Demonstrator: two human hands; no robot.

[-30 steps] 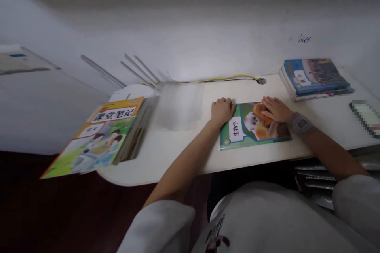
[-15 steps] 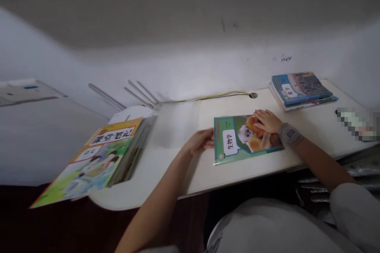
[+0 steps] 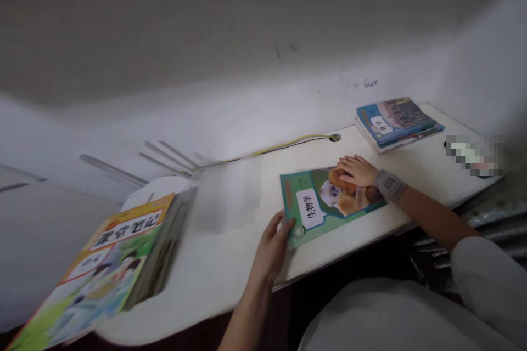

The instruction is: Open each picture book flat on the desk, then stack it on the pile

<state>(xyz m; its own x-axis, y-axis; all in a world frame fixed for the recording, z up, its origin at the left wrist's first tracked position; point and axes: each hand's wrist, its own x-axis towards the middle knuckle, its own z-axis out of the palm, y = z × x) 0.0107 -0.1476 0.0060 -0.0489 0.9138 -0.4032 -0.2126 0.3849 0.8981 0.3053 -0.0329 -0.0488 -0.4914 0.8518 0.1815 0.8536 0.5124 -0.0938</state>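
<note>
A green biology textbook point(image 3: 313, 214) with golden monkeys on its cover lies flat near the front edge of the white desk point(image 3: 230, 263). At the book's left edge, close to the near corner, my left hand point(image 3: 270, 249) grips it with the thumb on the cover; the other fingertips are partly hidden. My right hand point(image 3: 357, 170), a grey band on its wrist, rests flat on the upper right of the cover with fingers stretched out.
At the back right stands a stack of textbooks point(image 3: 395, 120), blue cover on top. A pixelated phone-like object point(image 3: 473, 156) lies right of it. A stack of workbooks point(image 3: 119, 263) overhangs the desk's left end. A yellow cable point(image 3: 284, 145) runs along the wall to a desk hole.
My left hand has moved down the book's left edge, and its thumb now presses on the cover. My right hand stays flat on the book. The camera view has tilted and shifted.
</note>
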